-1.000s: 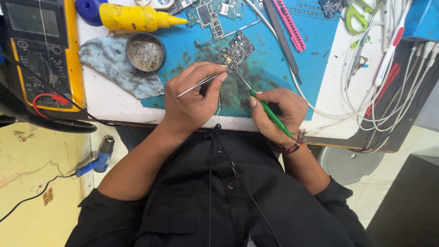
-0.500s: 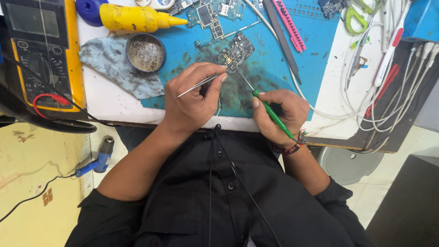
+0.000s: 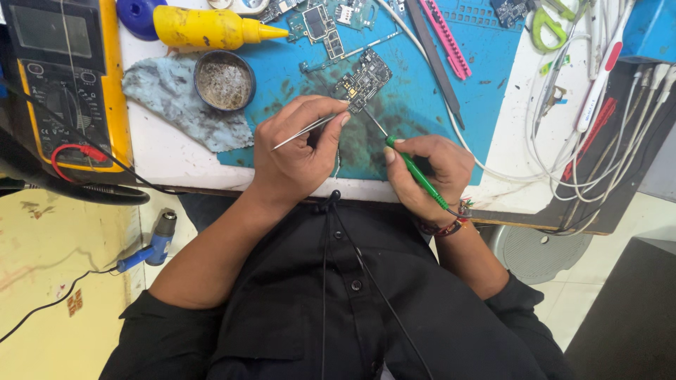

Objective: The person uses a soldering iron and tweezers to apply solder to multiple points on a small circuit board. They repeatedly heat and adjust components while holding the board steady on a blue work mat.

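Both hands meet at the small circuit board lying on the blue mat of the desk. Left hand pinches metal tweezers, tips at the board's near edge; right hand grips a green-handled probe pen-style, tip angled up to that board. Wrists look braced near the desk edge; I'd keep them planted and pressure light

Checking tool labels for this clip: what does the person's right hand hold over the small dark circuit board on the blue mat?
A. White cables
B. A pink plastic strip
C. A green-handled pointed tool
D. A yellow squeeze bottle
C: the right hand grips a green-handled pointed tool whose thin tip reaches toward the small dark circuit board.
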